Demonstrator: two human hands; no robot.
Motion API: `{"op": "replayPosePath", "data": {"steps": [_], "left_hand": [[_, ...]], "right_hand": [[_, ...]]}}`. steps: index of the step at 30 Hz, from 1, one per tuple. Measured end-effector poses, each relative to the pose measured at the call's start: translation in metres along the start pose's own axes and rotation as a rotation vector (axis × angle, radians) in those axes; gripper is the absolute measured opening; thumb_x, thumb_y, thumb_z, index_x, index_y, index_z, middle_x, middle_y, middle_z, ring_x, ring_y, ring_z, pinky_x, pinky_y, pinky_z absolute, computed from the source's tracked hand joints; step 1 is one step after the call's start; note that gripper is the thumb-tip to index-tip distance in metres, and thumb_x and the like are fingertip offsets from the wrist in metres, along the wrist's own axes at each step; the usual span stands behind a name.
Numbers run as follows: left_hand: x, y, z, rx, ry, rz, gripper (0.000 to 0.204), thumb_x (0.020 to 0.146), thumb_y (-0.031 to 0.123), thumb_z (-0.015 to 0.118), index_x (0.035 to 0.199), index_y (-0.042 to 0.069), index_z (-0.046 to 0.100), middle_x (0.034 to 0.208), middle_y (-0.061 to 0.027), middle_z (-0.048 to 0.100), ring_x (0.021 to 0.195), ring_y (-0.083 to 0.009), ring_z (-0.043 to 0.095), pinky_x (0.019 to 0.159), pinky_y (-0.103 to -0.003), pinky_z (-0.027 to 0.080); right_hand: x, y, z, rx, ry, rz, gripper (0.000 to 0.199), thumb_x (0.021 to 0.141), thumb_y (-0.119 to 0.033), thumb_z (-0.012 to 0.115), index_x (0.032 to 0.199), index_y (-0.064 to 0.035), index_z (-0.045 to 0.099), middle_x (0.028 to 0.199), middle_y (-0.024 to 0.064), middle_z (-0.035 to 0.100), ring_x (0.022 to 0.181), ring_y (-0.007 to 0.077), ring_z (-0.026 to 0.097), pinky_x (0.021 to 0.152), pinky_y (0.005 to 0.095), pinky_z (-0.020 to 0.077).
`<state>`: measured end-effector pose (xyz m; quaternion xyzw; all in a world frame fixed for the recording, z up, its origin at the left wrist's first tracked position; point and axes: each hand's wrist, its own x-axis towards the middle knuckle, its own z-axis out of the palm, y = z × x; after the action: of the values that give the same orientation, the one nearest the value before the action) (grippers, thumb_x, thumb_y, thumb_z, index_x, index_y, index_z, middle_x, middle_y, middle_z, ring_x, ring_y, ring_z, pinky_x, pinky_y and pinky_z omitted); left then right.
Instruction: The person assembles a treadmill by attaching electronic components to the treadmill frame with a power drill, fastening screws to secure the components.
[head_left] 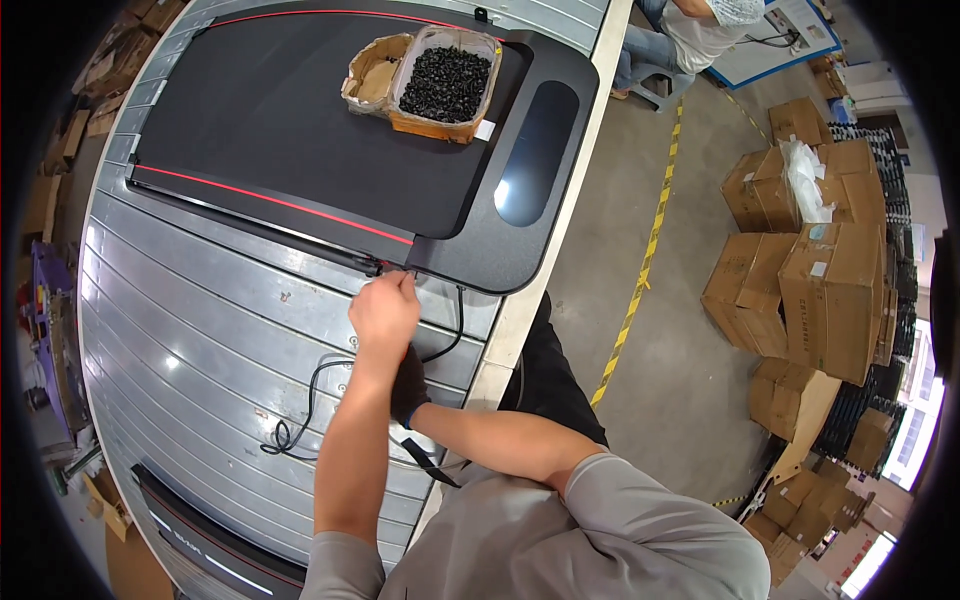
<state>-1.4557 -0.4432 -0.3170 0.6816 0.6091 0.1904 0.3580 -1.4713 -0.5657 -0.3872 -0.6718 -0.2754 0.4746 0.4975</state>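
Presumably we are fitting the black treadmill on this worktop, our left hand bunched at its side, gloved right hand half hidden, both grips unclear, and next needs steady alignment

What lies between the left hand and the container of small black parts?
In the head view: from the left hand, the treadmill's black side rail, its red stripe, then bare black belt up to the container.
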Motion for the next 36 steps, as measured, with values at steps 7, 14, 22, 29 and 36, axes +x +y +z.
{"op": "replayPosePath", "data": {"steps": [7, 14, 22, 29, 36], "left_hand": [[0.024, 0.014, 0.017, 0.114, 0.269, 0.995, 0.043, 0.086, 0.032, 0.066, 0.127, 0.018, 0.065, 0.135, -0.0041, 0.058, 0.135, -0.0269, 0.046, 0.116, -0.051, 0.027], [0.083, -0.06, 0.044, 0.237, 0.128, 0.654, 0.082, 0.092, 0.043, 0.062, 0.157, 0.007, 0.028, 0.155, -0.018, 0.036, 0.149, -0.0367, 0.024, 0.122, -0.056, 0.015], [0.085, -0.043, 0.018, 0.248, 0.095, 0.643, 0.081, 0.092, 0.043, 0.061, 0.156, 0.005, 0.03, 0.153, -0.0198, 0.036, 0.148, -0.0388, 0.025, 0.123, -0.055, 0.015], [0.093, 0.065, -0.014, -0.215, 0.235, 0.622, 0.051, 0.089, 0.016, 0.066, 0.136, 0.002, 0.053, 0.136, -0.0212, 0.053, 0.13, -0.0404, 0.047, 0.111, -0.05, 0.037], [0.219, 0.237, -0.11, -0.011, 0.213, 0.707, 0.01, 0.09, 0.003, 0.064, 0.098, 0.0, 0.068, 0.1, -0.0178, 0.067, 0.093, -0.0392, 0.065, 0.083, -0.045, 0.054]], "right_hand": [[-0.009, 0.025, 0.072, 0.072, -0.097, 0.187, 0.044, 0.086, -0.023, 0.074, 0.12, -0.0041, 0.054, 0.107, 0.015, 0.067, 0.098, 0.0325, 0.065, 0.087, 0.0428, 0.0527], [-0.046, 0.084, 0.118, 0.151, -0.143, 0.423, 0.044, 0.087, -0.024, 0.073, 0.122, -0.0043, 0.054, 0.111, 0.0145, 0.066, 0.102, 0.0321, 0.064, 0.09, 0.0422, 0.0519], [-0.096, 0.111, 0.11, 0.276, -0.174, 0.587, 0.045, 0.089, -0.024, 0.072, 0.124, -0.0045, 0.053, 0.115, 0.0139, 0.065, 0.105, 0.0316, 0.063, 0.093, 0.0416, 0.051], [-0.035, -0.023, 0.035, -0.265, -0.132, -0.135, 0.047, 0.09, -0.021, 0.071, 0.13, -0.0049, 0.051, 0.126, 0.0124, 0.062, 0.113, 0.0277, 0.06, 0.101, 0.0378, 0.0473], [-0.034, -0.262, -0.123, 0.115, -0.307, 0.372, 0.041, 0.081, -0.023, 0.083, 0.104, -0.0054, 0.053, 0.08, 0.0054, 0.066, 0.075, 0.0161, 0.066, 0.068, 0.0329, 0.0545]]}}
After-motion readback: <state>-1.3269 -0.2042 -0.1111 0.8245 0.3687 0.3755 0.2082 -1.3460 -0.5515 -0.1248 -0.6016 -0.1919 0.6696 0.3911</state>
